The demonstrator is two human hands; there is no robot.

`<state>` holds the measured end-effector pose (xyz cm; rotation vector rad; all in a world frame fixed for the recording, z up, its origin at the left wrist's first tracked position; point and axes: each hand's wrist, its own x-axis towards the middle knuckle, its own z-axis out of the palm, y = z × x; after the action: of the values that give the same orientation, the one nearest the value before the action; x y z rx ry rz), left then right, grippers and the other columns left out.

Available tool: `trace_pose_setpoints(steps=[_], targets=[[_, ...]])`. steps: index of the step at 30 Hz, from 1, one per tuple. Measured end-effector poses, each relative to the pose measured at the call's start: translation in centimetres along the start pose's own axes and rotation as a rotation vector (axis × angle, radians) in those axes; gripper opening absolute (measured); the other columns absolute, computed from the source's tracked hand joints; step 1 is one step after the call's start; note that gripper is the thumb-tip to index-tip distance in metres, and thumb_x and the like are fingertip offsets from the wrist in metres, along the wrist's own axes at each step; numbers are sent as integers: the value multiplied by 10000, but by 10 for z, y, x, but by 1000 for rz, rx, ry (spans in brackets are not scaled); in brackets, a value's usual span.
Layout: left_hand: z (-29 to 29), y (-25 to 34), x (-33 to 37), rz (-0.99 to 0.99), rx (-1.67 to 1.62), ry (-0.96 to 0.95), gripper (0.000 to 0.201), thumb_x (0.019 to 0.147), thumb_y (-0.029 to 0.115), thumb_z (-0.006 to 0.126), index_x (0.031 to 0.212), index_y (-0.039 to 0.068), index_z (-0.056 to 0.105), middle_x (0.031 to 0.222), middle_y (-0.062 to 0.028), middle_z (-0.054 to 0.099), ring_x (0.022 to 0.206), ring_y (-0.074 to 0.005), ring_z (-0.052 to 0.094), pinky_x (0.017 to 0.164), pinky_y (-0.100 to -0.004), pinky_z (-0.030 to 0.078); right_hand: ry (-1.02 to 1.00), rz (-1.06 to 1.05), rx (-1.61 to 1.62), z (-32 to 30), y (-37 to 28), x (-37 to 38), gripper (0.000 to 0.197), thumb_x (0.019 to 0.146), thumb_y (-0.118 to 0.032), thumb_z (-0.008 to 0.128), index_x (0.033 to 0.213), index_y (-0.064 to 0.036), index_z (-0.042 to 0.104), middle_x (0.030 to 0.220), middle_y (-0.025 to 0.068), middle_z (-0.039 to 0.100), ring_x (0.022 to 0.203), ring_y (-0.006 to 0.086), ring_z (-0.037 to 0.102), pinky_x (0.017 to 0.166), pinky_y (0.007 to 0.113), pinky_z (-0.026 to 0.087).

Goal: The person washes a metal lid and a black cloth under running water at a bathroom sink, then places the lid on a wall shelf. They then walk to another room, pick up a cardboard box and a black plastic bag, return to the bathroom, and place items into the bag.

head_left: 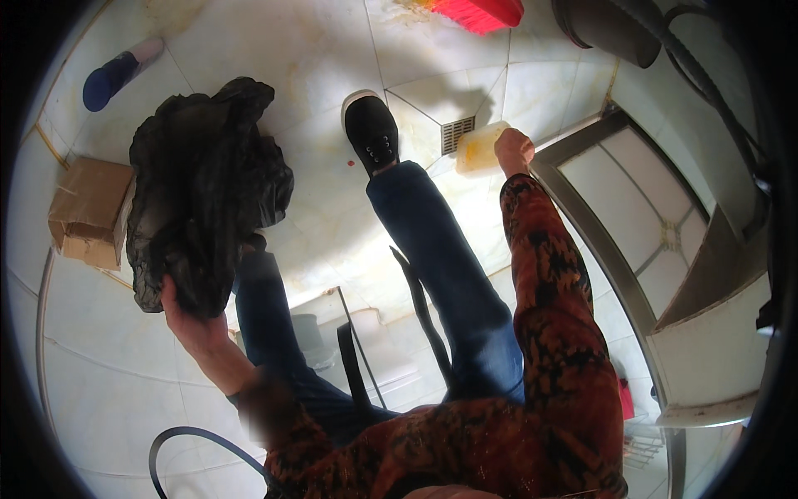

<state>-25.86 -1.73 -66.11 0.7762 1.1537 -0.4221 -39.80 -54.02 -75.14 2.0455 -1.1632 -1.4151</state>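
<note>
A large crumpled black plastic bag point(199, 175) hangs at the left, gripped near its lower edge by my left hand point(198, 328). Its folds hide most of those fingers, and I cannot tell whether anything is inside. Over on the right, my right arm reaches out across the floor. My right hand point(514, 150) is closed on the end of a translucent container point(478, 156) with yellowish stains. That container is tilted and beside a floor drain point(456, 135).
Behind the bag, a cardboard box point(91, 204) stands against the left wall. A blue-and-pale cylindrical object point(112, 81) lies farther up. Red bristles point(480, 12) and a dark bucket-like vessel point(605, 30) are at the far side. A metal-framed panel point(628, 187) borders my right arm.
</note>
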Motion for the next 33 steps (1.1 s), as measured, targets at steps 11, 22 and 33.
trace_pose_setpoints(steps=[11, 22, 33], targets=[[2, 2, 0, -22, -29, 39, 465, 851, 257, 522, 1235, 13, 427, 1253, -119, 464, 1137, -267, 457, 972, -398, 360, 82, -92, -154, -2, -10, 14, 130, 739, -184, 595, 809, -111, 676, 824, 71, 664, 720, 246, 651, 492, 410, 520], [-1, 5, 1, -13, 0, 77, 465, 839, 257, 542, 1229, 28, 437, 1243, -108, 475, 1122, -260, 471, 964, -396, 368, 19, -162, -235, -16, -27, 14, 146, 750, -164, 577, 839, -100, 673, 843, 99, 655, 768, 249, 644, 545, 391, 523], [-6, 5, 2, -17, 25, 37, 473, 834, 262, 545, 1229, 25, 436, 1245, -111, 471, 1125, -261, 469, 962, -394, 373, 26, -169, -361, -15, -43, 14, 156, 696, -178, 657, 845, -139, 677, 868, 44, 653, 800, 214, 621, 427, 368, 484]])
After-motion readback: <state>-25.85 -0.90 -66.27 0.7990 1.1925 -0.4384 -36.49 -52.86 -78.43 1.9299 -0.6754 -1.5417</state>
